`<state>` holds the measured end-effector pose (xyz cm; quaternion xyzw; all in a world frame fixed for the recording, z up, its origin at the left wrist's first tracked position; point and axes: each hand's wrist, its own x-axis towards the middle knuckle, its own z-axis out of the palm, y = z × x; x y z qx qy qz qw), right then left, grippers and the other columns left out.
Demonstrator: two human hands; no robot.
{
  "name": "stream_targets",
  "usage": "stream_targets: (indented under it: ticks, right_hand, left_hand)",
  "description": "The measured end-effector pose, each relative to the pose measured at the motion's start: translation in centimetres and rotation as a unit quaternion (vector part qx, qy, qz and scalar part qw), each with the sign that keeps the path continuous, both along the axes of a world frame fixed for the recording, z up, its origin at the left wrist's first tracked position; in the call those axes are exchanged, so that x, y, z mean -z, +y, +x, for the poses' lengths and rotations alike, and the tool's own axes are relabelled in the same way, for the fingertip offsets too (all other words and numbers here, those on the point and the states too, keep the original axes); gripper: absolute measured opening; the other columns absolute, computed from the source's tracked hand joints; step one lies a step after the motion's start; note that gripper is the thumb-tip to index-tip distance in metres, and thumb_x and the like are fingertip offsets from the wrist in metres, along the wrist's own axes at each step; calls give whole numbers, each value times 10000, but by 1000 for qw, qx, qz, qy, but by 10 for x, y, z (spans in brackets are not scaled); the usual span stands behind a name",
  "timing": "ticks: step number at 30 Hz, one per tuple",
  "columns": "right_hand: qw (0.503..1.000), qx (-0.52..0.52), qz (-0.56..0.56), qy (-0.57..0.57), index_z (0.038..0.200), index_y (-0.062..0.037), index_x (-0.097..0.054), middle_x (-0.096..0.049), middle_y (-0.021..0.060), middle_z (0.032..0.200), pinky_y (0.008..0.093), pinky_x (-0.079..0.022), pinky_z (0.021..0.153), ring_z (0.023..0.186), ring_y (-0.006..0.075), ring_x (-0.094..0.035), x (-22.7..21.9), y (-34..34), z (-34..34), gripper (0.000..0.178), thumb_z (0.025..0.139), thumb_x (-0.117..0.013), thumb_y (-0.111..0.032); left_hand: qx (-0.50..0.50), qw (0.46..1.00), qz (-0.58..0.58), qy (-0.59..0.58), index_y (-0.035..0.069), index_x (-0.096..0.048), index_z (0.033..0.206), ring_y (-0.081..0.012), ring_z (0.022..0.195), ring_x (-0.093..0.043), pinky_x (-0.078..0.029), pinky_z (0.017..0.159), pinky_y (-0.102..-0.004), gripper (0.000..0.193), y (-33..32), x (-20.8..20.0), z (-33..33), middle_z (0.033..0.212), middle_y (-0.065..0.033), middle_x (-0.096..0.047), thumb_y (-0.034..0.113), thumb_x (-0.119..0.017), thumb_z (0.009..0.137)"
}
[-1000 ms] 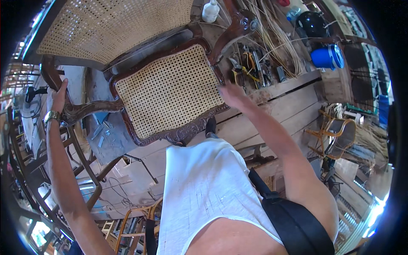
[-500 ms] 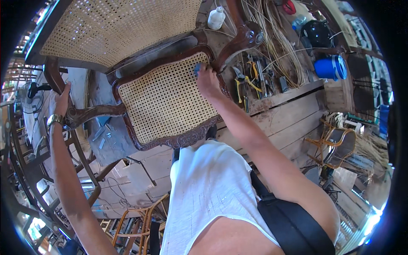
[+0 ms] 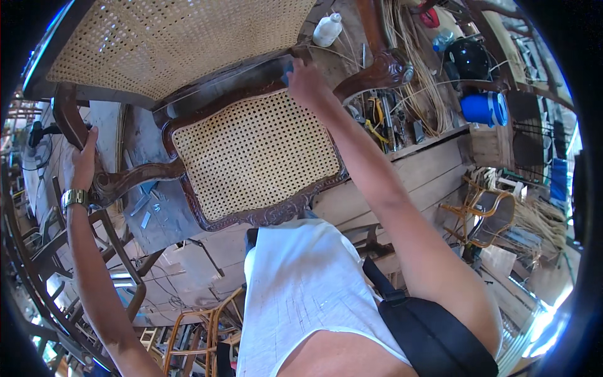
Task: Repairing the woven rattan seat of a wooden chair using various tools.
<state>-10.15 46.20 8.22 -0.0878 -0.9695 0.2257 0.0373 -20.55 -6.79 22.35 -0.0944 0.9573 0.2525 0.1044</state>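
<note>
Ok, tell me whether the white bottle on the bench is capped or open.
Capped: the white bottle stands upright with its cap on, past the right hand.

open: cane seat (image 3: 254, 154) | blocked: armrest (image 3: 377, 72), white bottle (image 3: 327, 29) behind

A small white plastic bottle (image 3: 327, 30) stands on my worktop (image 3: 440, 157) above the chair; I see no labels, signs or screens.

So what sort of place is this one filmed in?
Most likely a chair caning or furniture repair workshop: a carved wooden armchair with a woven cane seat lies on a wooden workbench, beside loose cane strands and hand tools.
</note>
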Motion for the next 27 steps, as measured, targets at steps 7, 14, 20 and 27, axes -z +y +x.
stream_targets:
  ticks: [7,14,20,27]
  right_hand:
    - [942,5,125,-310,1277,66,-494,-552,207,1302,510,-513,931,1129,440,-579,2,6,-11,461,922,-514,-226]
    - [958,176,93,-204,1397,113,-370,-521,266,1307,502,-461,980,1162,390,-555,44,-48,-38,611,933,-529,-251]
    - [975,-131,-88,-154,1298,33,-451,-591,305,1143,493,-547,843,1041,418,-636,21,-212,-22,417,970,-490,-221]
    - [874,-64,-407,-258,1347,-116,-521,-664,178,1108,433,-547,813,898,299,-679,-23,-106,98,421,1008,-482,-362]
  left_hand:
    - [-5,998,-32,56,65,-640,979,-166,763,-553,-432,710,-319,676,6,0,15,812,-28,-578,721,-590,824]
    - [7,999,-44,-18,-10,-659,1102,-259,867,-560,-441,850,-392,778,21,-23,22,934,-119,-615,718,-554,852]
    - [19,991,-134,1,-4,-563,1311,-381,1064,-603,-420,962,-428,914,12,-18,18,1149,-233,-640,765,-508,819]
    - [-26,999,-21,-13,-52,-580,1225,-286,932,-598,-446,886,-386,899,-5,-10,14,1033,-147,-648,740,-585,799]
